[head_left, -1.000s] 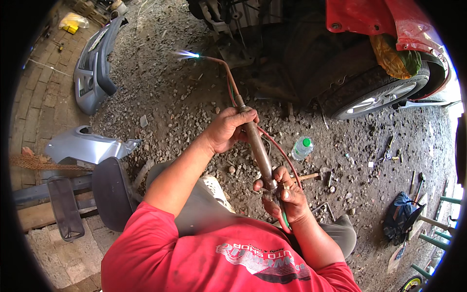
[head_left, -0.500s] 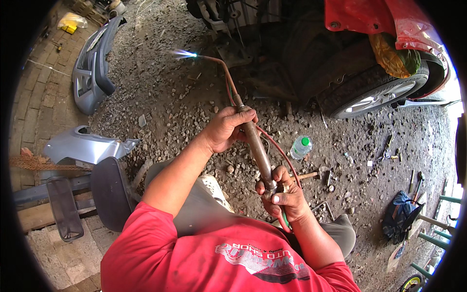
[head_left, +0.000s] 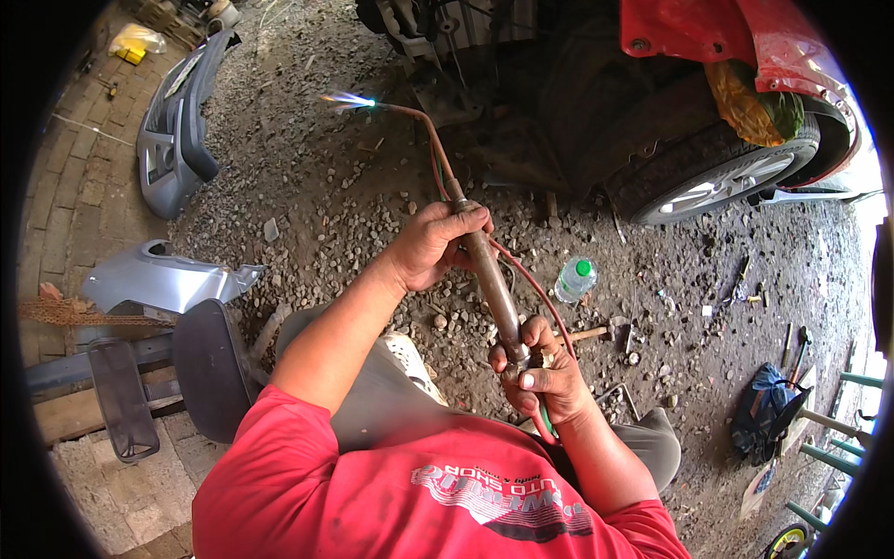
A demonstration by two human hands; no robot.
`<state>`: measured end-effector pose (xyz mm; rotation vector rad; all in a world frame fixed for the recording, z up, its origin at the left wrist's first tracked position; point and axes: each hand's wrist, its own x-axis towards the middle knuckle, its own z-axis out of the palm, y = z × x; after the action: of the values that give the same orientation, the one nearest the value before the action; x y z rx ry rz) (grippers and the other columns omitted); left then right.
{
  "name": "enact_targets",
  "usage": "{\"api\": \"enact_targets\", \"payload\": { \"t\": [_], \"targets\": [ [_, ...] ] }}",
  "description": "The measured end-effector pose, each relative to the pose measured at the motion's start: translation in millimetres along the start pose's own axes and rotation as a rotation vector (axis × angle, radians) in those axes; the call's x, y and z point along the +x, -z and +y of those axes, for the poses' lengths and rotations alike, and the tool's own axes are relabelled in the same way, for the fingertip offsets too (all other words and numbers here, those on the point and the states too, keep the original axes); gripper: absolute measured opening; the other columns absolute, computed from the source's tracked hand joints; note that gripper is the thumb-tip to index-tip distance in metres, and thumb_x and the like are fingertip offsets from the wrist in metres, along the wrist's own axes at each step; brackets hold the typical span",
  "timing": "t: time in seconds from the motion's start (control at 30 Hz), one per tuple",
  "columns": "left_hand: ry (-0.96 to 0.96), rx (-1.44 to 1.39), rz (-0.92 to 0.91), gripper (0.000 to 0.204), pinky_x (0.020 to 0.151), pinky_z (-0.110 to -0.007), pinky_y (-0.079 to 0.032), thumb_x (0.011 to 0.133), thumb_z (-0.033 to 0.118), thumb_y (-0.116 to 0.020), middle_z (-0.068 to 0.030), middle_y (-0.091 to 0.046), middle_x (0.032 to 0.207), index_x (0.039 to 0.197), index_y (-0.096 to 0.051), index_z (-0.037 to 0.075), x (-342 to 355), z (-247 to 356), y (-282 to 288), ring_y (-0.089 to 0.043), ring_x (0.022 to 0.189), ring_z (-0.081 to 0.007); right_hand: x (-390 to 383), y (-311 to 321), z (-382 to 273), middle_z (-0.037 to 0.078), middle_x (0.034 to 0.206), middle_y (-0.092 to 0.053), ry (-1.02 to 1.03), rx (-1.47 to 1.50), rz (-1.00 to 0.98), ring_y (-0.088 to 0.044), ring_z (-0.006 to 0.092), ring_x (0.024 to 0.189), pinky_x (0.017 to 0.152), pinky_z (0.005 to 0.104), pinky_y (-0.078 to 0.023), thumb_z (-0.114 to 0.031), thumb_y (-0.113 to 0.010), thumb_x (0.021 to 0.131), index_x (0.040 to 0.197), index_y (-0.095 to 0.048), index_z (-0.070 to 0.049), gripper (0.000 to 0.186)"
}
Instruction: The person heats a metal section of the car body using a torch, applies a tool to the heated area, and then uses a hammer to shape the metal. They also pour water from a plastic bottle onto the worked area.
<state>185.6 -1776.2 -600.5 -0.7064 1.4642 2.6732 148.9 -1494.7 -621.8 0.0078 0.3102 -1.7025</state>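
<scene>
My left hand (head_left: 430, 242) is wrapped round the upper part of a brown metal gas torch (head_left: 495, 289), just below its bent copper tip tube (head_left: 432, 135). A blue flame (head_left: 354, 101) with a little orange burns at the nozzle, pointing left. My right hand (head_left: 549, 387) grips the lower end of the torch around the valve fittings, its thumb and fingers partly hiding them. A red hose (head_left: 549, 307) and a green hose (head_left: 548, 419) run from the torch; where they lead is hidden.
A car with red panel (head_left: 708, 28) and wheel (head_left: 717, 177) stands ahead. A grey bumper (head_left: 168, 140) and silver fender (head_left: 158, 279) lie left, beside a dark chair (head_left: 209, 368). A water bottle (head_left: 577, 279), hammer (head_left: 591, 333), bag (head_left: 764, 410) and tools lie on gravel (head_left: 279, 186).
The torch tip and flame sit very slightly further left, and the flame now shows some orange. Both hands keep their grip, with the right thumb shifted slightly since a second ago.
</scene>
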Motion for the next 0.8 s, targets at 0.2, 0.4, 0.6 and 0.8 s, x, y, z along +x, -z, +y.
{"api": "enact_targets", "payload": {
  "t": [0.2, 0.4, 0.6, 0.8],
  "targets": [
    [0.002, 0.006, 0.003, 0.028, 0.073, -0.035, -0.062, 0.103, 0.037, -0.069, -0.0061, -0.074, 0.089, 0.104, -0.068, 0.009, -1.4, 1.4, -0.8, -0.076, 0.085, -0.0201, -0.3, -1.8, 0.1, 0.022, 0.117, -0.061, -0.003, 0.007, -0.010, -0.057, 0.0152, 0.056, 0.044, 0.0235, -0.049, 0.006, -0.077, 0.085, 0.120, -0.048, -0.019, 0.052],
    [-0.006, 0.003, 0.000, 0.028, 0.072, -0.036, -0.062, 0.103, 0.036, -0.069, -0.0059, -0.073, 0.089, 0.104, -0.068, 0.008, -1.3, -0.1, 0.5, -0.076, 0.085, -0.0200, -0.7, -4.4, 0.7, 0.022, 0.117, -0.061, -0.002, 0.009, -0.015, -0.057, 0.0147, 0.056, 0.045, 0.0227, -0.049, 0.006, -0.077, 0.086, 0.120, -0.048, -0.019, 0.051],
    [-0.007, 0.000, -0.002, 0.028, 0.071, -0.036, -0.062, 0.103, 0.036, -0.069, -0.0056, -0.073, 0.089, 0.104, -0.068, 0.008, -2.4, 0.2, -0.5, -0.076, 0.085, -0.0202, -1.5, -2.3, 1.3, 0.021, 0.117, -0.061, -0.006, 0.011, -0.016, -0.059, 0.0142, 0.057, 0.046, 0.0224, -0.050, 0.006, -0.077, 0.086, 0.119, -0.048, -0.019, 0.051],
    [-0.006, 0.002, -0.006, 0.028, 0.073, -0.036, -0.062, 0.103, 0.036, -0.069, -0.0056, -0.073, 0.089, 0.104, -0.068, 0.008, -2.6, 0.1, -0.4, -0.076, 0.085, -0.0204, -2.3, -1.2, 1.1, 0.021, 0.117, -0.061, -0.014, 0.007, -0.015, -0.059, 0.0144, 0.057, 0.045, 0.0226, -0.050, 0.006, -0.078, 0.086, 0.120, -0.048, -0.019, 0.052]
  ]
}}
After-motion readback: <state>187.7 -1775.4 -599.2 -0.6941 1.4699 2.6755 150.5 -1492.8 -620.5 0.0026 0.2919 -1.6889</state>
